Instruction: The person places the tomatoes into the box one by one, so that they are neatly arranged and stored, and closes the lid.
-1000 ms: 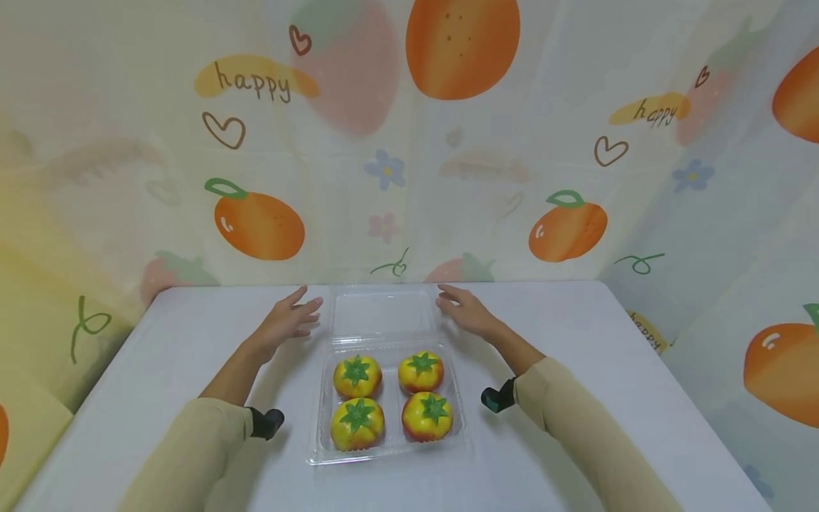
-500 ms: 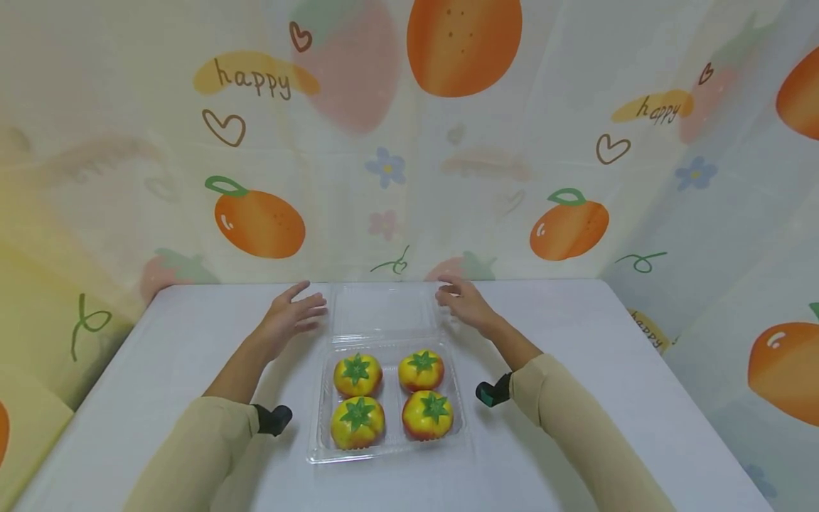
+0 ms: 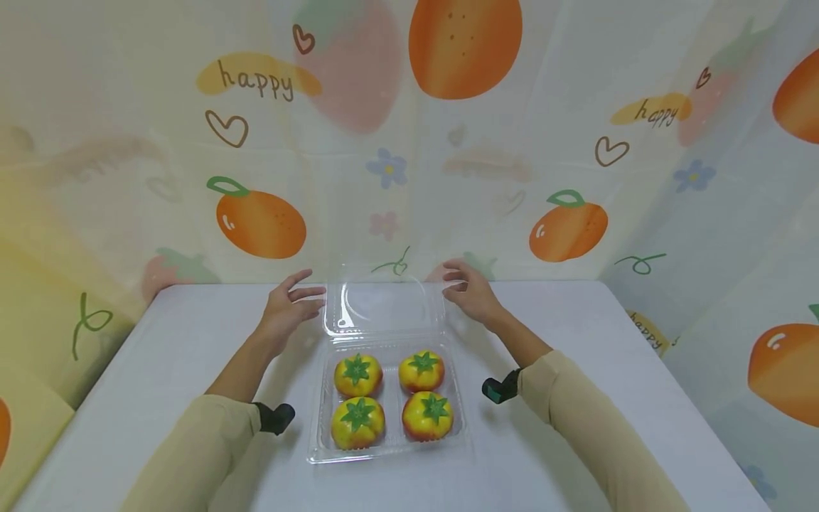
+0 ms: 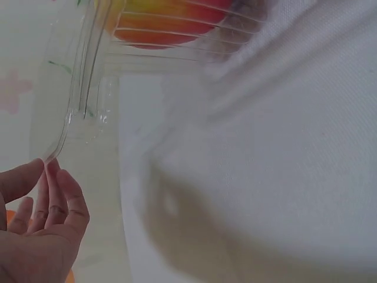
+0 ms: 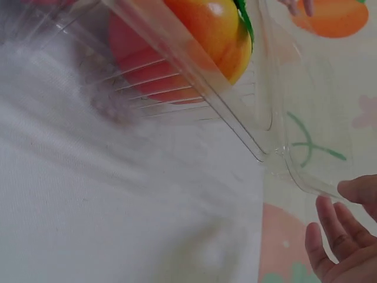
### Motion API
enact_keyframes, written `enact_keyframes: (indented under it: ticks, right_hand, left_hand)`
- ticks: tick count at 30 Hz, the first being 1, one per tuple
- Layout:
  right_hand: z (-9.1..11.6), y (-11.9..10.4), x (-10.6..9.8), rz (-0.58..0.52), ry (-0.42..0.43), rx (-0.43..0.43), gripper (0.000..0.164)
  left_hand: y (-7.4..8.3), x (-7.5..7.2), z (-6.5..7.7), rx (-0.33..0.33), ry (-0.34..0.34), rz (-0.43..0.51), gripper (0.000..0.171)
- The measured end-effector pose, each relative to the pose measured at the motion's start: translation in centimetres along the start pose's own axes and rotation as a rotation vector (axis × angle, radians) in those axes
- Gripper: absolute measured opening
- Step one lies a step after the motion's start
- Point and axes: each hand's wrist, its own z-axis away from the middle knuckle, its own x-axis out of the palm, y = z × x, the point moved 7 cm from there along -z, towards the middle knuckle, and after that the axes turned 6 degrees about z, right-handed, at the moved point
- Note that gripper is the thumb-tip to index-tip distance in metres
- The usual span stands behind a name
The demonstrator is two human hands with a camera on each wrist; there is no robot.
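A clear plastic clamshell box [image 3: 392,409] stands on the white table, its hinged lid [image 3: 387,309] tilted up from the far side. Inside sit several yellow-red fruits [image 3: 357,427] with green star-shaped leafy tops. My left hand [image 3: 284,313] pinches the lid's left edge between thumb and fingertips, as the left wrist view shows. On the opposite edge, my right hand [image 3: 472,295] holds the lid [image 5: 318,153] between thumb and fingers. The lower fingers of both hands stay loosely bent, away from the plastic.
The white table [image 3: 614,398] reaches back to a hanging cloth [image 3: 448,185] printed with oranges, hearts and flowers. A small black wrist device [image 3: 276,419] sits at the left sleeve, and a matching device [image 3: 501,387] at the right.
The lid, lying back flat before, has been raised at its far edge by both hands. Both hands have lifted slightly with it. The box and fruits keep their place.
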Motion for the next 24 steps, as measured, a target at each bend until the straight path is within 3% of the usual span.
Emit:
enact_keyframes:
  ticks: [6,15,24]
  right_hand:
    - [0.1,-0.7,-0.6,0.003,0.035,-0.015,0.052]
    - [0.4,-1.9,-1.9,-0.081,0.077,-0.021,0.061]
    - [2.9,-6.7,-3.1,-0.038,0.075,-0.160,0.033]
  left_hand:
    - [1.1,0.1,0.2,0.050,0.000,0.053,0.070]
    - [2.3,0.2,0.4,0.088,-0.027,0.048,0.065]
    - [3.3,0.4,1.2,0.129,-0.067,-0.006,0.045]
